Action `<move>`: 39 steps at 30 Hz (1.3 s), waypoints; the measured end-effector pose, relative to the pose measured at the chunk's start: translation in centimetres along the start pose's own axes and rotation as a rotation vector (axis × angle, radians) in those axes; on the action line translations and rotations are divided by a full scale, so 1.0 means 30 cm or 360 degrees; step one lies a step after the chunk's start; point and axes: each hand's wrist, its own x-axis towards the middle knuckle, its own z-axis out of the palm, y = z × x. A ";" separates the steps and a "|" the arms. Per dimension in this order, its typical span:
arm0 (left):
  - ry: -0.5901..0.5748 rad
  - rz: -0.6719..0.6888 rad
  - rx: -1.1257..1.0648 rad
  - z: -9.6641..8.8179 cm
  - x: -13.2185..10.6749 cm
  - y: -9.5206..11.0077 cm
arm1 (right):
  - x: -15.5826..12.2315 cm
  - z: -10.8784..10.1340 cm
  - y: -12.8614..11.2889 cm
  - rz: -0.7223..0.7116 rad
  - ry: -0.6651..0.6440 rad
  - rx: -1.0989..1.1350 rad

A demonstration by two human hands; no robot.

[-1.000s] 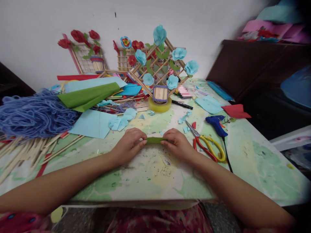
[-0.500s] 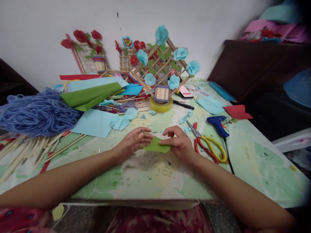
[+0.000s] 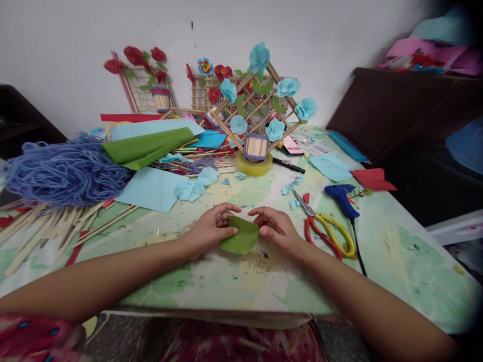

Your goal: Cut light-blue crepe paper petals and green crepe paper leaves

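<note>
A small piece of green paper [image 3: 240, 237] is pinched at its left edge by my left hand [image 3: 213, 229], thumb on top and fingers behind. My right hand [image 3: 277, 229] is beside the paper's right edge, fingers curved and apart; it seems to hold nothing. Scissors [image 3: 320, 226] with red and yellow handles lie to the right of my right hand. Beyond my hands a stick lattice frame [image 3: 260, 103] with light-blue paper flowers and green leaves leans upright on a roll of yellow tape [image 3: 254, 166].
A blue glue gun [image 3: 341, 198] lies right of the scissors, its cord running toward me. At left are blue yarn [image 3: 64, 173], wooden sticks [image 3: 41, 231], a folded green sheet [image 3: 147, 148] and a light-blue sheet [image 3: 151, 190]. A black pen [image 3: 289, 165] lies by the tape.
The green paper has passed from the fingers of my right hand to my left hand and now faces up more broadly. My right fingers have come off it.
</note>
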 end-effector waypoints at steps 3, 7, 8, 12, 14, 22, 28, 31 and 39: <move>-0.0014 -0.0025 0.0049 0.005 -0.002 0.004 | 0.004 0.019 -0.006 0.0068 -0.0030 -0.0194; -0.0050 -0.0063 0.0028 0.011 -0.002 0.007 | 0.012 0.033 -0.006 0.0169 0.0062 -0.0331; -0.0054 -0.0066 0.0025 0.012 -0.001 0.007 | 0.013 0.033 -0.004 0.0177 0.0068 -0.0296; -0.0071 -0.0073 0.0016 0.012 0.000 0.008 | 0.013 0.030 0.004 0.0213 0.0057 -0.0139; -0.0085 -0.0072 0.0007 0.011 0.001 0.008 | 0.013 0.029 0.006 0.0235 0.0059 -0.0089; -0.0168 -0.0018 0.0051 0.001 0.005 -0.007 | 0.018 0.027 0.004 0.0300 0.0166 -0.0136; -0.0245 -0.0005 0.0107 0.002 0.004 -0.013 | 0.021 0.043 0.004 0.0206 0.0076 -0.0316; -0.0161 -0.0054 0.0077 0.010 0.001 -0.006 | 0.025 0.023 -0.020 0.0139 0.0015 -0.0618; 0.0177 -0.0101 -0.0529 -0.013 0.018 0.011 | -0.050 -0.170 -0.058 0.0693 0.0401 -0.2086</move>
